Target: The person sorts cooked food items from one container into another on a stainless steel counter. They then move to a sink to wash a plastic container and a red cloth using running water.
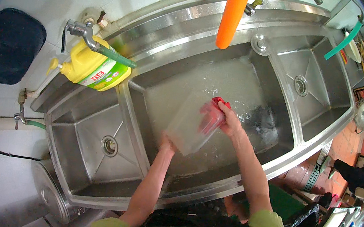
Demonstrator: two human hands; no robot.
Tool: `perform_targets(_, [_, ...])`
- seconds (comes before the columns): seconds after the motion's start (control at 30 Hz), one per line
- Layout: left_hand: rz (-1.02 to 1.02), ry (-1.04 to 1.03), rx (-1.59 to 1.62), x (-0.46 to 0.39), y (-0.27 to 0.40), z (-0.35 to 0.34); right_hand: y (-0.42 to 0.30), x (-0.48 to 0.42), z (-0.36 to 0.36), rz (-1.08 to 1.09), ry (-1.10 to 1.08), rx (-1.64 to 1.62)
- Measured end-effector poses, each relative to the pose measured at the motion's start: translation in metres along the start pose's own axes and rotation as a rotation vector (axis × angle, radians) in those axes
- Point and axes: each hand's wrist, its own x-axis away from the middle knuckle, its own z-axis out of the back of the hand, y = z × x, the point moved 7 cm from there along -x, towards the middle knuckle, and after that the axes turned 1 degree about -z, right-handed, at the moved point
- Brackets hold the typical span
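Note:
A clear plastic container (pixel 184 124), blurred, is held tilted over the middle basin (pixel 156 99) of a stainless steel sink. My left hand (pixel 166 143) grips its lower left end, the fingers partly hidden. In my right hand (pixel 231 121) is a red cloth (pixel 219 101), at the container's right end. Red shows through the clear wall there; I cannot tell how much of the cloth is inside. Cloudy water (pixel 204 78) with some bubbles fills the basin's bottom. To the right of my right hand, a dark and translucent thing (pixel 266 128) lies in the water, its kind unclear.
Side basins with drains (pixel 109 146) (pixel 300 86) flank the middle one. A yellow detergent jug (pixel 100 65) stands behind the left divider, under a tap with a green hose (pixel 117 57). An orange tube (pixel 232 17) hangs over the back edge, near a metal drain strainer (pixel 260 44).

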Motion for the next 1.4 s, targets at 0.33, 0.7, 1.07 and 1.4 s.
perform_targets(0.33, [-0.914, -0.329, -1.322, 0.065, 0.059, -0.179, 0.025, 0.004, -0.047, 0.022, -0.042, -0.135])
perform_targets(0.7, [-0.418, -0.053, -0.954, 0.016, 0.045, -0.144, 0.052, -0.010, -0.028, 0.272, 0.061, 1.234])
perform_targets(1.07, [-0.734, -0.006, -1.240, 0.046, 0.057, -0.156, 0.025, -0.028, -0.050, 0.339, 0.286, 2.075])
perform_targets(1.4, [-0.863, -0.018, -1.440, 0.034, 0.099, -0.151, 0.008, 0.049, -0.066, 0.667, 0.304, 1.272])
